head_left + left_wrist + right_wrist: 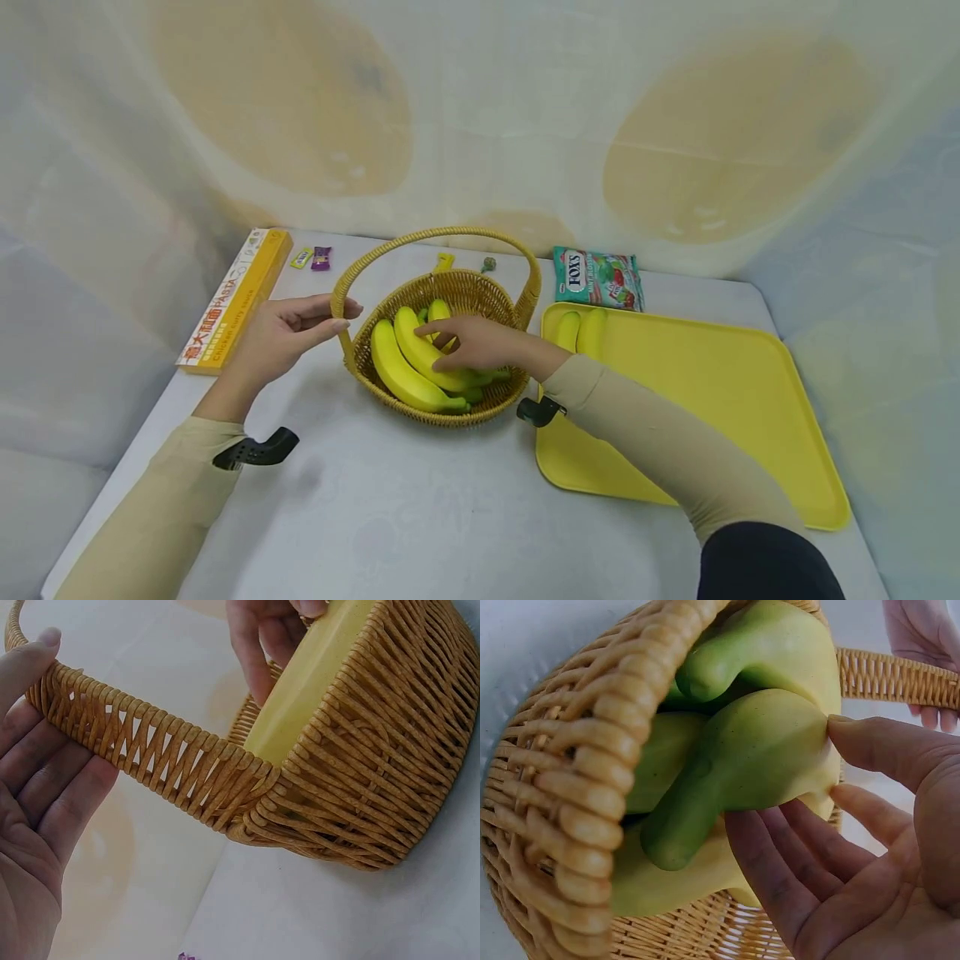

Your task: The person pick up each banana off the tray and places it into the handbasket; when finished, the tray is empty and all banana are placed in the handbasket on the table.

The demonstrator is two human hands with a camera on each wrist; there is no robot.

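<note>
Head view: gripping the handle [531,287] of the wicker basket [480,293] with the left hand [281,333] (lightly, apparently), and pinching a banana [417,346], inside the basket among other bananas [395,373], with the right hand [480,343]. Could slip if pinched too slackly, or topple the basket if lifted into its handle.

Pale walls [510,108] with tan blotches [300,92], white table [420,525]
</note>
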